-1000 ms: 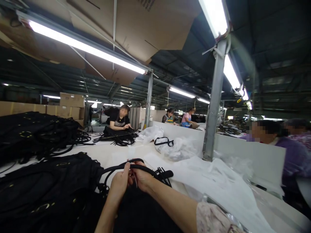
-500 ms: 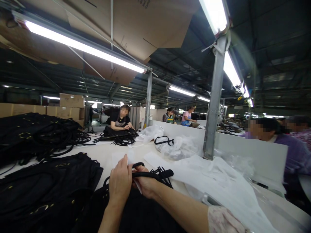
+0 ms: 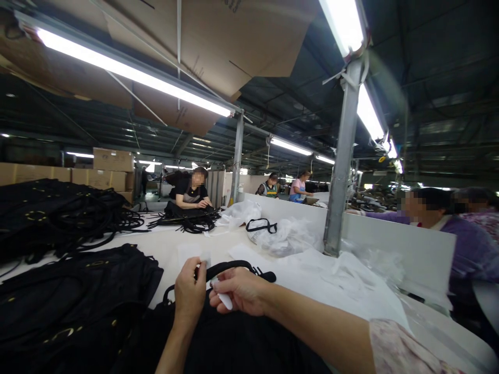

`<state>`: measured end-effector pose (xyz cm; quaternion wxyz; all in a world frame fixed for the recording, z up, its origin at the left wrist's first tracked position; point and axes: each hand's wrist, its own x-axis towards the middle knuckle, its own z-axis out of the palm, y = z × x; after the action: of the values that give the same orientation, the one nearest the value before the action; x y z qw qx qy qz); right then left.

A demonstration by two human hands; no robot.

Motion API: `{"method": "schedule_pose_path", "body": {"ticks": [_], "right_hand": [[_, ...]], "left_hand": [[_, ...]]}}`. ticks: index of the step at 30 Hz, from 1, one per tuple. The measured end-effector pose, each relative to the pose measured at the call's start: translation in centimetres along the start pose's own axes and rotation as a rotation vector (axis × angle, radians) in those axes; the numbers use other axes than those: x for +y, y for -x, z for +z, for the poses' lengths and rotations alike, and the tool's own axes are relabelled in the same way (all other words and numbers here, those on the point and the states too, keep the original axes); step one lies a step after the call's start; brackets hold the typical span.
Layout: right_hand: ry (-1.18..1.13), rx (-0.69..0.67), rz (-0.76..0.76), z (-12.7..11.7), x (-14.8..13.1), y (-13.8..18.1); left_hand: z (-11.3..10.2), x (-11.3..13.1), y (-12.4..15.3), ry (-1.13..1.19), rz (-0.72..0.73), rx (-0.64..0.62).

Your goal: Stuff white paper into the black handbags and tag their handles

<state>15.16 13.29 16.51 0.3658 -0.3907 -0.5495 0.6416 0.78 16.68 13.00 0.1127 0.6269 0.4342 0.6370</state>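
Note:
My left hand (image 3: 189, 286) is closed in a pinch, with a small translucent white piece (image 3: 206, 258) at its fingertips. Close beside it, my right hand (image 3: 244, 292) has its fingers curled round a narrow white strip (image 3: 225, 301); its exact kind does not show. A black padded bag handle (image 3: 224, 267) arches just behind both hands. Below them a black fabric bag (image 3: 234, 337) spreads across the near side of the table, its lower part cut off by the frame. Whether the left fingers also touch the handle is hidden.
More black bags with gold-coloured rings (image 3: 78, 296) lie at left, with a higher pile (image 3: 50, 213) behind. White sheet material (image 3: 351, 291) and clear plastic (image 3: 288, 236) cover the right side. A metal post (image 3: 341, 156) and low white partition (image 3: 401, 254) stand there. A co-worker (image 3: 195, 192) sits opposite.
My hands have moved apart slightly, the right one to the right and off the handle. The white strip in the right hand now shows more clearly.

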Motion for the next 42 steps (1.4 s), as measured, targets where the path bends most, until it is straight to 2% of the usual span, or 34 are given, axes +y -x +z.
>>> {"method": "schedule_pose_path", "body": {"ticks": [3,5,7,9,12,14,16,19,21,26,33,38,42], "right_hand": [[0.150,0.057,-0.071,0.2,-0.7,1.6],[0.240,0.128,-0.198,0.5,-1.2,2.2],[0.264,0.131,-0.315,0.7,-1.8,2.3],[0.238,0.053,-0.377,0.8,-2.2,2.1],[0.148,-0.131,-0.337,0.5,-2.7,1.5],[0.119,-0.179,-0.313,0.4,-2.8,1.0],[0.157,-0.093,-0.352,0.3,-2.7,0.5],[0.304,0.123,-0.409,0.4,-2.6,-0.4],[0.359,0.179,-0.356,0.5,-2.6,-1.1],[0.289,0.163,-0.131,0.6,-2.7,-2.5],[0.168,0.151,-0.161,0.3,-2.4,-3.9],[0.070,0.193,-0.216,0.5,-2.6,-4.2],[0.066,0.131,-0.104,0.6,-3.9,-3.8]], "left_hand": [[0.3,0.1,0.2,0.088,-0.053,-0.013],[0.5,0.1,0.2,0.150,-0.085,-0.012],[0.5,0.1,0.1,0.202,-0.111,-0.020],[0.4,0.2,0.2,0.241,-0.127,-0.038],[0.2,0.3,0.2,0.279,-0.137,-0.041],[0.1,0.2,0.2,0.287,-0.146,-0.022],[0.3,0.1,0.0,0.291,-0.155,0.003],[0.6,-0.2,-0.1,0.300,-0.154,0.039],[0.7,-0.4,-0.1,0.299,-0.149,0.059],[0.4,-0.2,0.2,0.243,-0.107,0.091],[0.1,0.1,0.2,0.192,-0.023,0.090],[-0.1,-0.4,-0.1,0.171,0.020,0.085],[-0.1,-0.8,-0.1,0.138,0.053,0.071]]}}
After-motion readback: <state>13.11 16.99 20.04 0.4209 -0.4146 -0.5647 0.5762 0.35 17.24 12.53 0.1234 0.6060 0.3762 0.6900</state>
